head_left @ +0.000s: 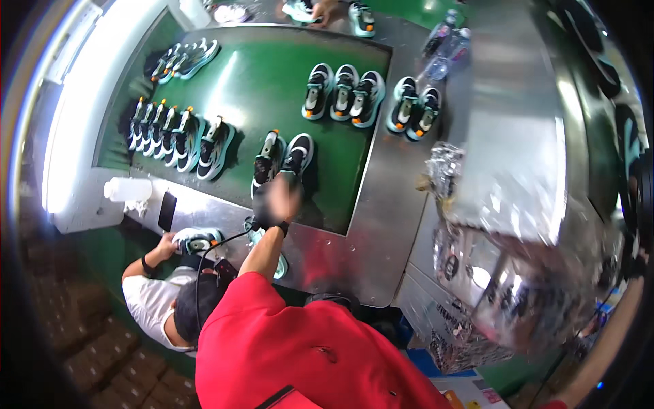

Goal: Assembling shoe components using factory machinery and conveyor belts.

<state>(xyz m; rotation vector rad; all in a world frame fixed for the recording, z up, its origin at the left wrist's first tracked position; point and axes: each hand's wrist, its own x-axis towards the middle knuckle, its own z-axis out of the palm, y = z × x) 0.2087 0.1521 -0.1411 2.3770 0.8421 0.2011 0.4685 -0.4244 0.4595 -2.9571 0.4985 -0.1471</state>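
Note:
My left hand point(283, 199) reaches over the green work surface, smeared by motion, and its fingers cannot be made out. It is at the near end of a black and white sneaker point(298, 154); whether it grips it I cannot tell. A second sneaker point(268, 160) lies close beside on the left, an orange bit at its top. A dark blurred shape point(264, 208) shows beside the hand. My right arm point(606, 354) stretches out at the far right, and my right hand point(639, 264) is mostly lost in the dark rim near shoes on a rack.
Sneakers stand in rows on the green belt point(334, 177) at left and as a trio point(344, 94). A pair point(414, 109) sits on the metal border. Clear plastic bottles point(446, 49) and a plastic-wrapped metal machine point(507, 184) are at right. A co-worker point(170, 300) handles a shoe at left.

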